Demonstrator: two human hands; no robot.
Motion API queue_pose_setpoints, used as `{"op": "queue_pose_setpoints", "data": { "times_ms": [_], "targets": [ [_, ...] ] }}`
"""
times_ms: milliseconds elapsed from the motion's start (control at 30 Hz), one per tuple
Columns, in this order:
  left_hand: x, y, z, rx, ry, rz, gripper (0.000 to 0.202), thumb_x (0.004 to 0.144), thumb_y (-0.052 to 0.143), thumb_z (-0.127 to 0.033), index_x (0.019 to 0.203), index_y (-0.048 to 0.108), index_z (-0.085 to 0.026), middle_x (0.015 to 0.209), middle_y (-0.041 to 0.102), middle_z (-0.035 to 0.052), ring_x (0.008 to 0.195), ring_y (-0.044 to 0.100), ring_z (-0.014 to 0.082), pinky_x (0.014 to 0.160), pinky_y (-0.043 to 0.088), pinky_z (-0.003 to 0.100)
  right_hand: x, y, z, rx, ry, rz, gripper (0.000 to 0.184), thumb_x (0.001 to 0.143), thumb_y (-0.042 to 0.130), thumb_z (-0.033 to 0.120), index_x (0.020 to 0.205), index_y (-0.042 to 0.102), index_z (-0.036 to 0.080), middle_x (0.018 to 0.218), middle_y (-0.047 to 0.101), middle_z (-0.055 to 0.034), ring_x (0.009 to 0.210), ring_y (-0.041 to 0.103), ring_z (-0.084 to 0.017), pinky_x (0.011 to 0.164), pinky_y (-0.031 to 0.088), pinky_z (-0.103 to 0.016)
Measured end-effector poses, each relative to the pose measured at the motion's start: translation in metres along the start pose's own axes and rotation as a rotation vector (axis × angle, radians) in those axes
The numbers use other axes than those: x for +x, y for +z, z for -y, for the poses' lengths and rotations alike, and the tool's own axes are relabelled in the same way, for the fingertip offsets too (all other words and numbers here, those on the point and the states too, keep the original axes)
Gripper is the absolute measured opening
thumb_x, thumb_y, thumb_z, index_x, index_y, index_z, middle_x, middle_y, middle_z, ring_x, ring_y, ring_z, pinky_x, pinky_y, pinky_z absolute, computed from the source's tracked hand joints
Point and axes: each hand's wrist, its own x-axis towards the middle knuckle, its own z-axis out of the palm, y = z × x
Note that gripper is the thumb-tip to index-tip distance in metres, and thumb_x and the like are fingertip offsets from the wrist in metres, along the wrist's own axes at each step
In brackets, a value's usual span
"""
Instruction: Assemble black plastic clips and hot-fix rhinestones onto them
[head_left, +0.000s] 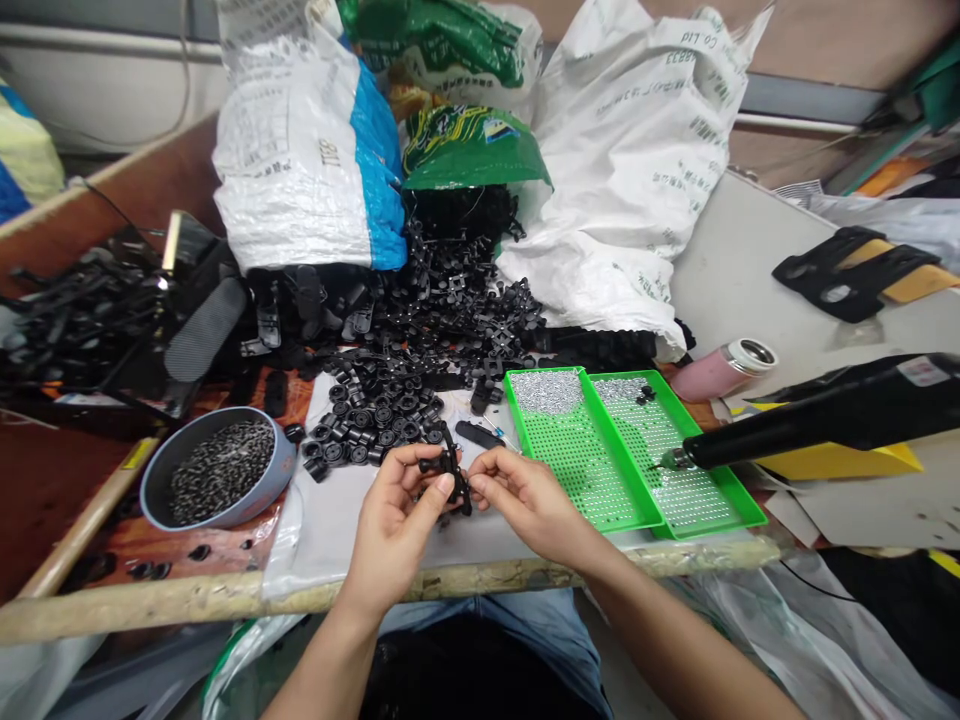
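Above the front of the bench, my left hand is closed around a small black plastic part with a long narrow bar. The fingertips of my right hand pinch together at the right side of that same part. Whether a tiny piece sits between those right fingers is hidden. Just beyond my hands lies a heap of round black plastic wheels. A flat black oblong piece rests on the white sheet close behind the held part.
Two green trays of small metal pieces stand at right, with a black power screwdriver reaching over one. A blue bowl of small parts is at left. Behind are a black parts pile, white sacks and a pink flask.
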Motion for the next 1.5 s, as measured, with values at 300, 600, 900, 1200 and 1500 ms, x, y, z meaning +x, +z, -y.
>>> {"op": "queue_pose_setpoints", "data": {
  "times_ms": [300,600,900,1200,1500],
  "targets": [
    [0.003,0.004,0.009,0.095,0.065,-0.120,0.035,0.083,0.077,-0.039,0.108,0.061,-0.020,0.101,0.072,0.0068,0.092,0.068,0.0196,0.078,0.059,0.031,-0.005,0.010,0.000,-0.302,-0.335,-0.288,0.012,0.096,0.062,0.019,0.105,0.069,0.021,0.099,0.072,-0.0066,0.095,0.068,-0.019,0.086,0.055,-0.032],
    [0.026,-0.020,-0.014,0.674,0.106,0.094,0.038,0.104,0.038,-0.045,0.110,0.065,-0.019,0.100,0.077,0.0084,0.087,0.073,0.0204,0.077,0.058,0.031,0.004,-0.002,-0.008,-0.241,-0.082,-0.291,0.013,0.092,0.061,0.028,0.092,0.073,0.022,0.087,0.075,-0.0032,0.081,0.071,-0.020,0.072,0.055,-0.029],
    [0.152,-0.128,-0.092,1.612,-0.174,-0.336,0.025,0.088,0.070,-0.028,0.104,0.071,-0.010,0.111,0.073,0.0183,0.108,0.068,0.0327,0.094,0.052,0.049,-0.005,-0.007,-0.021,-0.093,0.009,-0.265,0.026,0.091,0.061,0.045,0.092,0.072,0.022,0.089,0.075,-0.0062,0.081,0.070,-0.023,0.071,0.056,-0.032],
    [0.132,-0.108,-0.105,1.780,-0.146,-0.377,0.029,0.085,0.064,-0.025,0.109,0.073,-0.012,0.109,0.074,0.0249,0.103,0.069,0.0427,0.081,0.052,0.047,-0.003,-0.014,-0.017,-0.103,0.054,-0.273,0.030,0.094,0.057,0.049,0.088,0.067,0.022,0.077,0.068,-0.0033,0.069,0.062,-0.020,0.062,0.049,-0.030],
    [0.054,-0.035,-0.071,1.740,0.524,-0.176,0.018,0.094,0.055,-0.025,0.102,0.072,-0.022,0.095,0.072,0.0114,0.095,0.064,0.0319,0.077,0.047,0.038,0.029,-0.015,-0.008,0.182,0.124,-0.277,0.042,0.085,0.065,0.061,0.100,0.069,0.022,0.101,0.072,-0.0077,0.093,0.065,-0.023,0.087,0.052,-0.038]
  ]
}}
